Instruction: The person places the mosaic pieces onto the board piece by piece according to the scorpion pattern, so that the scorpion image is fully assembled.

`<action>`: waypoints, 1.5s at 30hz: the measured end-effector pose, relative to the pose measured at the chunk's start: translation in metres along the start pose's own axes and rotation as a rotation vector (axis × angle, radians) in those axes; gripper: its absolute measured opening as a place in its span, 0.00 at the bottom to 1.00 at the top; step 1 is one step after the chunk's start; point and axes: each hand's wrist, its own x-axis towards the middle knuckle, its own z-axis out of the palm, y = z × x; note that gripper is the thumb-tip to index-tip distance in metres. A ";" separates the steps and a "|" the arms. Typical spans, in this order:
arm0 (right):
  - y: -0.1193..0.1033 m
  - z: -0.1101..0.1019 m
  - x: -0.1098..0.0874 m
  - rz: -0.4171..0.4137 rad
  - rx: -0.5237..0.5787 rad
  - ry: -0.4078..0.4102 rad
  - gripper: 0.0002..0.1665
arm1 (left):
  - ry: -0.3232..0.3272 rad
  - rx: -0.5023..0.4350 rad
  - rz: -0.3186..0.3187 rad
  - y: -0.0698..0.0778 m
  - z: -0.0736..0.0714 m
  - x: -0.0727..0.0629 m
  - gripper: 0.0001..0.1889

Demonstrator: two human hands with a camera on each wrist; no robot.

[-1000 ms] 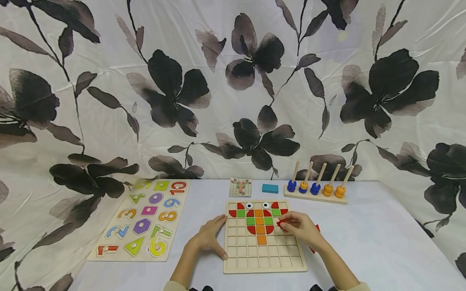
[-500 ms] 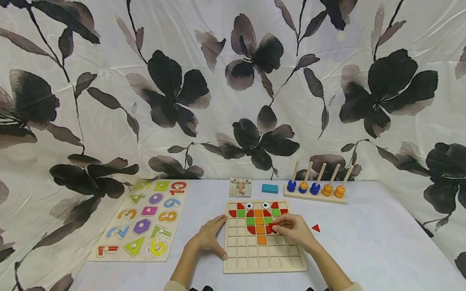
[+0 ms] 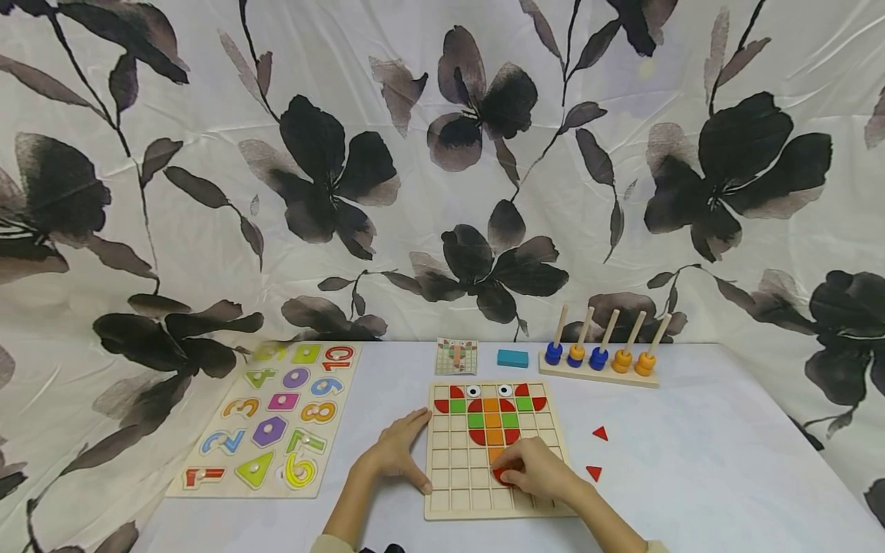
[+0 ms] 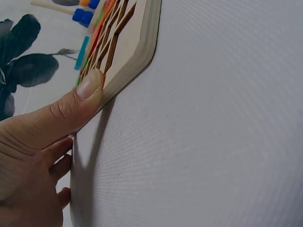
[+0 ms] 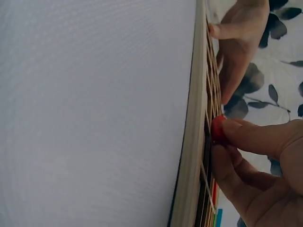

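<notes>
A wooden grid board (image 3: 459,501) lies on the white table, with red, green and orange tiles and two eye tiles in its upper squares. My left hand (image 3: 397,448) rests at the board's left edge, fingers and thumb spread. In the left wrist view the thumb (image 4: 75,106) touches the board's rim. My right hand (image 3: 541,472) pinches a red piece with a rounded edge (image 3: 502,477) between thumb and fingers, just below the orange column. The right wrist view shows this red piece (image 5: 218,130) at the grid's surface; the fingers partly hide it.
Two red triangles (image 3: 601,433) lie right of the board. Behind it are a pattern card (image 3: 456,356), a blue block (image 3: 513,359) and a peg stand with rings (image 3: 598,375). A number puzzle board (image 3: 276,453) lies at left. A floral cloth (image 3: 484,192) hangs behind.
My right hand has carried the red piece left and toward me, from the board's right side to below the orange column. Both red triangles are now uncovered. The left hand has stayed put.
</notes>
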 end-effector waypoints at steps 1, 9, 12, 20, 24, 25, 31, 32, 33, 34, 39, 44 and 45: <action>-0.001 0.001 0.000 0.002 -0.016 0.008 0.06 | -0.001 0.003 0.000 0.000 0.000 0.000 0.62; -0.005 0.004 -0.002 0.002 -0.092 0.086 0.06 | -0.002 0.010 0.003 -0.001 0.001 0.000 0.62; -0.008 0.003 -0.004 -0.009 -0.108 0.053 0.10 | 0.003 0.007 0.007 -0.001 0.002 0.000 0.62; -0.005 0.000 -0.003 -0.023 -0.078 0.002 0.13 | 0.006 0.015 0.012 -0.002 0.001 0.000 0.62; -0.001 0.000 0.000 -0.029 -0.056 0.018 0.11 | 0.008 0.020 0.016 -0.003 0.001 0.000 0.62; -0.001 0.000 0.000 -0.034 -0.060 0.023 0.11 | 0.009 0.021 0.016 -0.003 0.001 0.000 0.62; 0.000 -0.001 0.003 -0.036 -0.084 0.024 0.09 | 0.005 0.019 0.015 -0.002 0.001 0.000 0.62; 0.000 -0.002 0.003 -0.038 -0.094 0.023 0.09 | 0.005 0.018 0.014 -0.001 0.001 0.000 0.62; 0.000 -0.002 0.003 -0.040 -0.107 0.024 0.09 | 0.005 0.016 0.011 -0.001 0.001 0.000 0.62; 0.000 -0.003 0.003 -0.040 -0.117 0.025 0.09 | 0.005 0.016 0.009 -0.001 0.001 0.000 0.62; 0.003 -0.006 0.002 -0.046 -0.140 0.050 0.08 | 0.007 0.016 0.001 0.000 0.001 0.000 0.62; 0.015 -0.017 -0.006 -0.054 -0.051 0.084 0.07 | 0.002 0.007 0.007 0.000 0.000 0.000 0.61; 0.018 -0.022 -0.010 -0.043 -0.033 0.100 0.07 | 0.001 0.006 0.008 0.000 0.000 -0.001 0.61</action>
